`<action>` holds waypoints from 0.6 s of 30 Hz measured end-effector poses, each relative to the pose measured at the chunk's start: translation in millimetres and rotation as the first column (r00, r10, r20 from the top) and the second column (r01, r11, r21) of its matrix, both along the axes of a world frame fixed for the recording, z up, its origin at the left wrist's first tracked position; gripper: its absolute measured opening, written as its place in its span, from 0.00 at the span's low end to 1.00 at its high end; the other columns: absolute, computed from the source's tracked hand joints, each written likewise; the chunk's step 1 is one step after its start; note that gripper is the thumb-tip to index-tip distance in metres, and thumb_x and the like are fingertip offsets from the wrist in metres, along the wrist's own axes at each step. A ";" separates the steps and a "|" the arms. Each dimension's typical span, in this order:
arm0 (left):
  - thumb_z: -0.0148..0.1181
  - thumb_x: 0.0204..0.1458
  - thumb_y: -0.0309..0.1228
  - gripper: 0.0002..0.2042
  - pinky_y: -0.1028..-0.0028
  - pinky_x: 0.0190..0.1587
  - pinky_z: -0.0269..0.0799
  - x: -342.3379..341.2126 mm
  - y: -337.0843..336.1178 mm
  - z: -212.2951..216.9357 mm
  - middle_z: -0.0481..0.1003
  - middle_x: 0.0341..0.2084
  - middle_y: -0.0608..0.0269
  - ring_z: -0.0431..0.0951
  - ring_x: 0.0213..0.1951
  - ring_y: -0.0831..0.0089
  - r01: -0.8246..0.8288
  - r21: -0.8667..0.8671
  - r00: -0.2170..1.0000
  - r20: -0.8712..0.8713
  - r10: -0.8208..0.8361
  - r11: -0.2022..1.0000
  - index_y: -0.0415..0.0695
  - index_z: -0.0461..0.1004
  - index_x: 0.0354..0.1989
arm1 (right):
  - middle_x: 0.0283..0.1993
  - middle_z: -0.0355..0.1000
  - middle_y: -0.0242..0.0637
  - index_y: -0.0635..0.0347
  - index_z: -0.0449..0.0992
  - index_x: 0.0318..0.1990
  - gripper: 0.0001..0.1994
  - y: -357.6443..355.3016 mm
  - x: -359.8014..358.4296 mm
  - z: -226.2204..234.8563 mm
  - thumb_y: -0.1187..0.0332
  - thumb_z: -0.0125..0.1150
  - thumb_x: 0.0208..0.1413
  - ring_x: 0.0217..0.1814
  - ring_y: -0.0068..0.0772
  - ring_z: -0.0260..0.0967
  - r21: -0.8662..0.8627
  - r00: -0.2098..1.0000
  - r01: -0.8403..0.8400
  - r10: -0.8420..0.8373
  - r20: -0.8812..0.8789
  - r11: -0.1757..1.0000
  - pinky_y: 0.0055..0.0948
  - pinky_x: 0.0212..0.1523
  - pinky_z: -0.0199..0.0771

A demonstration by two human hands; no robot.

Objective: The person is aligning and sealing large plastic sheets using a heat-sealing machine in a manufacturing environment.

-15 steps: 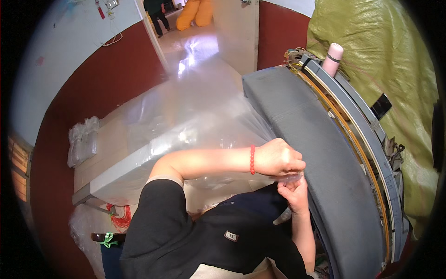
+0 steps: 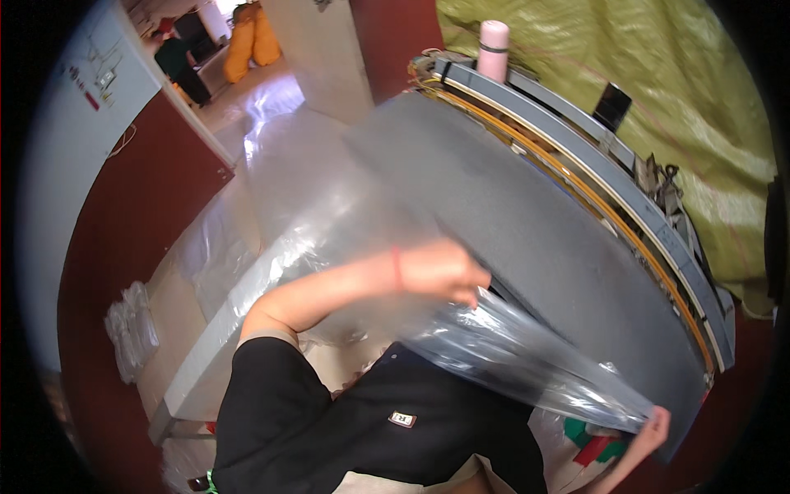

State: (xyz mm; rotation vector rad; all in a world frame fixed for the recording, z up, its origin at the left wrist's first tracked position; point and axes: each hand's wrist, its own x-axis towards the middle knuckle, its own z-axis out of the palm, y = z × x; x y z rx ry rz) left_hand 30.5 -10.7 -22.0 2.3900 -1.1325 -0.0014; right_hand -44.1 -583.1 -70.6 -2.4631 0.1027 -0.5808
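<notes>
Film, clear and shiny [image 2: 535, 354], is your main thing: pulled out between your two hands, slanting down in front of your shirt [image 2: 329, 412] and along the near edge of the grey counter [image 2: 576, 255]. Your left hand [image 2: 444, 267] has its grip closed, fingers curled on the film's upper end (motion blur there, so exact finger placement can't be read). Red bracelet [image 2: 396, 267] on that wrist; left forearm crosses in front of you. Your right hand [image 2: 656, 424], well apart at lower right, has its grip pinched onto the film's gathered lower end, near the grey counter's corner. Film looks taut and creased lengthwise between the two.

More clear plastic sheeting [image 2: 304, 173] spreads to your left over the pale counter [image 2: 174, 329]; can't tell if it's the same piece you're holding. Folded plastic bundles [image 2: 132, 329] sit at that counter's left end. Far side of the grey counter: curved grey-blue rail [image 2: 699, 284], pink bottle [image 2: 494, 53] upright by it, dark phone [image 2: 611, 107] tilted. Yellow-green tarp [image 2: 568, 41] hangs behind. Through the doorway, another person [image 2: 174, 64] stands near orange sacks [image 2: 251, 45].
</notes>
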 end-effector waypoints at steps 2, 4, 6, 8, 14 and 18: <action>0.56 0.43 0.36 0.10 0.59 0.25 0.65 -8.4 -14.0 -52.5 0.69 0.15 0.55 0.71 0.23 0.53 0.076 0.259 0.989 -0.144 -0.039 0.963 0.44 0.65 0.26 | 0.35 0.68 0.32 0.64 0.71 0.38 0.09 -85.7 -23.8 -2.8 0.68 0.48 0.54 0.38 0.24 0.63 0.119 0.936 0.259 -0.279 0.213 0.959 0.23 0.44 0.62; 0.56 0.41 0.31 0.08 0.59 0.27 0.66 -7.7 4.2 -90.5 0.71 0.18 0.55 0.72 0.26 0.54 0.042 0.262 0.978 -0.206 0.014 0.964 0.45 0.67 0.30 | 0.42 0.70 0.36 0.61 0.72 0.43 0.13 -124.4 -48.5 9.2 0.65 0.47 0.55 0.43 0.29 0.65 0.211 0.787 0.503 -0.545 0.289 0.838 0.25 0.47 0.63; 0.55 0.40 0.28 0.11 0.61 0.32 0.68 0.7 47.9 -124.0 0.73 0.25 0.56 0.73 0.31 0.57 -0.089 0.285 0.962 -0.223 0.156 0.954 0.49 0.70 0.35 | 0.45 0.70 0.38 0.60 0.72 0.45 0.14 -147.8 -64.4 9.5 0.64 0.47 0.55 0.45 0.31 0.66 0.225 0.663 0.627 -0.663 0.347 0.745 0.26 0.48 0.64; 0.55 0.37 0.24 0.17 0.66 0.39 0.68 10.6 113.6 -114.7 0.74 0.33 0.57 0.73 0.37 0.60 -0.274 0.430 0.873 -0.263 0.410 0.860 0.52 0.72 0.40 | 0.46 0.70 0.40 0.62 0.70 0.47 0.15 -160.8 -62.2 5.4 0.65 0.47 0.55 0.46 0.32 0.66 0.268 0.599 0.652 -0.699 0.391 0.709 0.27 0.49 0.64; 0.49 0.39 0.17 0.14 0.71 0.37 0.71 78.3 314.4 57.5 0.75 0.32 0.56 0.76 0.35 0.66 -0.704 0.618 0.597 0.250 0.763 0.348 0.41 0.73 0.36 | 0.42 0.69 0.36 0.66 0.70 0.44 0.15 -188.4 -12.1 -50.3 0.75 0.43 0.49 0.44 0.29 0.64 0.244 0.898 0.361 -0.406 0.171 0.900 0.25 0.48 0.62; 0.55 0.42 0.24 0.09 0.69 0.36 0.69 117.1 255.0 154.1 0.73 0.29 0.56 0.73 0.31 0.61 -0.626 -0.595 -0.209 0.751 0.627 0.504 0.42 0.71 0.34 | 0.35 0.69 0.30 0.65 0.69 0.41 0.11 -166.4 24.7 -73.2 0.75 0.43 0.52 0.36 0.24 0.63 0.146 0.941 0.275 -0.297 0.164 0.950 0.20 0.40 0.62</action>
